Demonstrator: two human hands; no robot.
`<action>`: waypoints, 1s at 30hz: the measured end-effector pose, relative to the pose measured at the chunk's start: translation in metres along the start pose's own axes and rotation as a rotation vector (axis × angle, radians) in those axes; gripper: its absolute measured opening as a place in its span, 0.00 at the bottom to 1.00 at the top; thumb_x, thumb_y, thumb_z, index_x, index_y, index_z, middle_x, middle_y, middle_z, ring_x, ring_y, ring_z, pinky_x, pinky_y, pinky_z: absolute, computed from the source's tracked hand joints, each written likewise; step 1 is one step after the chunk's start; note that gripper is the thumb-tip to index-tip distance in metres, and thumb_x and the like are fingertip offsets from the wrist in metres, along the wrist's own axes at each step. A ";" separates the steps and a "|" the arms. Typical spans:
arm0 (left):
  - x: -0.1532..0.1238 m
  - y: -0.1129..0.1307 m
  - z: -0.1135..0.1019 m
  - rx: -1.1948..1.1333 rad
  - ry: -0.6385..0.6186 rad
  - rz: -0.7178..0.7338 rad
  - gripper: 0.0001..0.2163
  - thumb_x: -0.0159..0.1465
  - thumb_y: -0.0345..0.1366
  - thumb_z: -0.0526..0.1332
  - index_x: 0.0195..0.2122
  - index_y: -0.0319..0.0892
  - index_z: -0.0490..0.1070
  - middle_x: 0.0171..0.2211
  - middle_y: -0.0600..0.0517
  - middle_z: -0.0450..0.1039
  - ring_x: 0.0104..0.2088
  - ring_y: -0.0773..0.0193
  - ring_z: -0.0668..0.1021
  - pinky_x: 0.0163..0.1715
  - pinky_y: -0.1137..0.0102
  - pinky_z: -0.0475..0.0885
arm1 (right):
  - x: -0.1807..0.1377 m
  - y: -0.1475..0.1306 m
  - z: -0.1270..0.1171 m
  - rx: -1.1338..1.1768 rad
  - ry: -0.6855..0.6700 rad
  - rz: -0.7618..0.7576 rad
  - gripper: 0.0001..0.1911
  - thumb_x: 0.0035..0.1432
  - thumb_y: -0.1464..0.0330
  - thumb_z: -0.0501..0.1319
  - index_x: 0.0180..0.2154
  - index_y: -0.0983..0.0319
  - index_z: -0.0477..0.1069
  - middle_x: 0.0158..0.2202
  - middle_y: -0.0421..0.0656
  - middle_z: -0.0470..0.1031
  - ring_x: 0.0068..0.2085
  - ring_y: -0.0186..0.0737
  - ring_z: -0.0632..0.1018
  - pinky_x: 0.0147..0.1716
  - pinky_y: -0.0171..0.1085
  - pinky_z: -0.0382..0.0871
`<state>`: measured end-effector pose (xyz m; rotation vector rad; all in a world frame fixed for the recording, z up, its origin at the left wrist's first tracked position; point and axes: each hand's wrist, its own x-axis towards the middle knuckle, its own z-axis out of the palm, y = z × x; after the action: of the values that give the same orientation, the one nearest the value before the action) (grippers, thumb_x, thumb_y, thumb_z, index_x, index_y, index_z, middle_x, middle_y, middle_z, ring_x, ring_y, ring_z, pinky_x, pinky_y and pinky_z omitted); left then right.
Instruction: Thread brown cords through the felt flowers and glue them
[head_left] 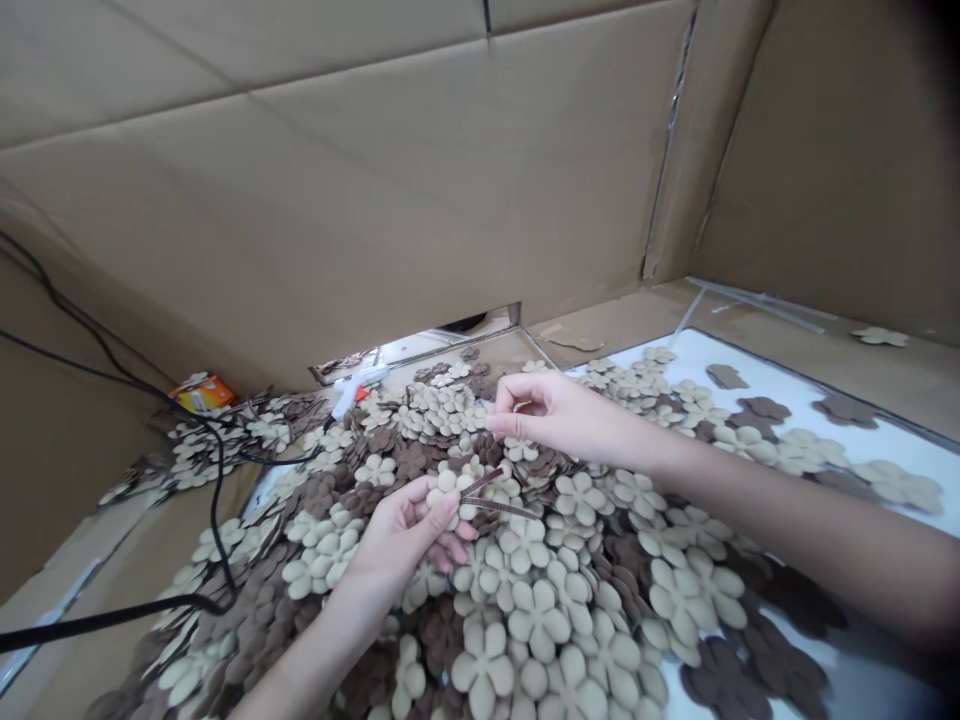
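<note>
Left grip (397,540) closed on tan felt flower (448,492), brown strips (499,505) projecting toward right grip (544,415). Right grip pinched small item, identity unclear, just beyond strip ends. Flower pile (540,620) lay under both grips; glue gun (358,388) lay beyond left grip.

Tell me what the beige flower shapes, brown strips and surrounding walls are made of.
The beige flower shapes look like felt or thick paper: matte, soft-edged, can't tell which. The brown strips look similar, but are too thin to tell. The surrounding walls seem to be cardboard: tan, matte, with creased folds.
</note>
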<state>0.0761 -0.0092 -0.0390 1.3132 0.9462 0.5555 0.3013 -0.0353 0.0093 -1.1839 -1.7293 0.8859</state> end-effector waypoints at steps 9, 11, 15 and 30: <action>-0.006 0.008 0.008 -0.009 0.094 0.094 0.29 0.53 0.45 0.66 0.51 0.42 0.54 0.19 0.53 0.76 0.21 0.61 0.78 0.21 0.72 0.73 | 0.004 0.011 0.007 0.255 -0.061 -0.012 0.16 0.54 0.57 0.62 0.26 0.62 0.64 0.27 0.39 0.70 0.28 0.32 0.68 0.30 0.33 0.59; -0.009 0.010 0.010 0.004 0.118 0.139 0.27 0.54 0.44 0.66 0.49 0.45 0.52 0.20 0.55 0.75 0.23 0.60 0.80 0.23 0.71 0.74 | 0.005 0.014 0.010 0.221 -0.051 -0.004 0.16 0.54 0.57 0.62 0.26 0.63 0.65 0.26 0.38 0.70 0.28 0.32 0.68 0.30 0.33 0.59; -0.012 0.010 0.010 0.025 0.108 0.198 0.19 0.57 0.41 0.64 0.41 0.48 0.53 0.21 0.57 0.75 0.25 0.60 0.80 0.24 0.70 0.75 | 0.005 0.015 0.013 0.162 -0.053 0.012 0.16 0.54 0.56 0.62 0.27 0.63 0.67 0.27 0.39 0.72 0.29 0.32 0.69 0.31 0.34 0.60; -0.012 0.009 0.004 -0.049 0.034 0.165 0.10 0.58 0.42 0.61 0.29 0.39 0.73 0.27 0.49 0.78 0.30 0.57 0.80 0.29 0.69 0.75 | -0.006 0.006 0.022 0.931 -0.194 0.354 0.10 0.59 0.64 0.58 0.32 0.64 0.72 0.38 0.44 0.70 0.41 0.36 0.70 0.43 0.36 0.64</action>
<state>0.0747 -0.0195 -0.0277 1.3486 0.8517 0.7260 0.2842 -0.0409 -0.0064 -0.7654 -0.9983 1.8055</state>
